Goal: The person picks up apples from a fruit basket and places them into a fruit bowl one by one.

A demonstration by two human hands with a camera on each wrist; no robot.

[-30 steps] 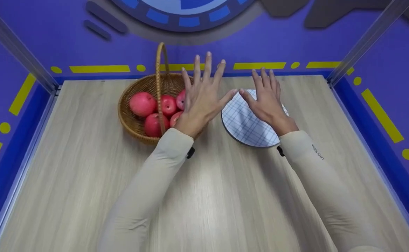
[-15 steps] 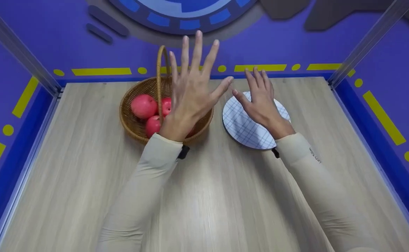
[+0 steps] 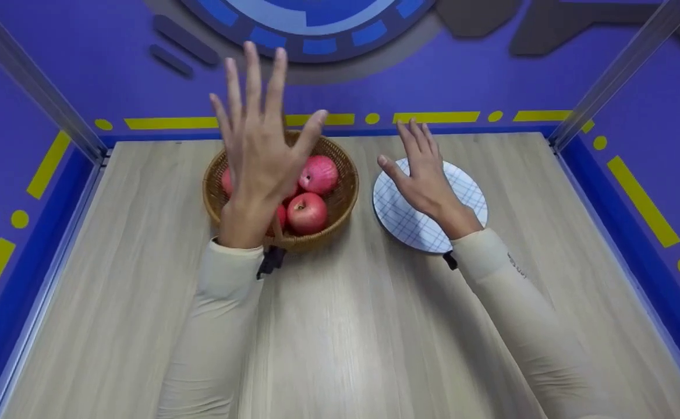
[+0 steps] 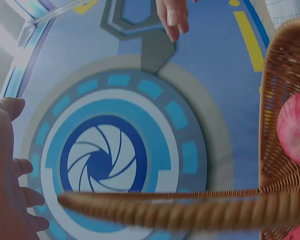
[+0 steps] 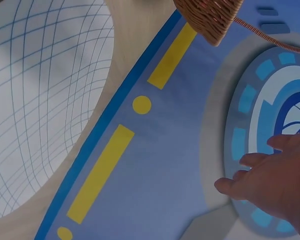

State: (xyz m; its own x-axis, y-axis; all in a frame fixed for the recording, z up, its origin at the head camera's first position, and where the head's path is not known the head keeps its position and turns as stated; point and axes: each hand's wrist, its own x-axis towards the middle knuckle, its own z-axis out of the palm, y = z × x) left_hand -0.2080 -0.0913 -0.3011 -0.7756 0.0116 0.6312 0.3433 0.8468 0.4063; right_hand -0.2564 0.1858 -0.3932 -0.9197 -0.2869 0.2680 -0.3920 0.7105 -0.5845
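My left hand point(image 3: 255, 157) hovers over the left part of a brown wicker basket point(image 3: 347, 174), fingers spread and straight, holding nothing. Several red apples point(image 3: 307, 213) lie in the basket, some partly hidden behind that hand. Its arched handle point(image 4: 200, 212) crosses the lower part of the left wrist view, apart from the fingers there. My right hand point(image 3: 424, 177) is over a round white disc point(image 3: 462, 189) with a blue grid pattern, its fingers extended and holding nothing. In the right wrist view, the right hand point(image 5: 270, 185) appears against the wall, away from the disc.
Basket and disc stand side by side near the back edge of a light wooden table point(image 3: 328, 326). A purple-blue back wall point(image 3: 351, 87) with yellow stripes rises behind them. Side panels point(image 3: 637, 174) and metal posts point(image 3: 619, 75) bound the table left and right.
My left hand has moved left and upward across the basket, uncovering the apples on its right side and covering those on the left. The right hand has shifted slightly left over the disc.
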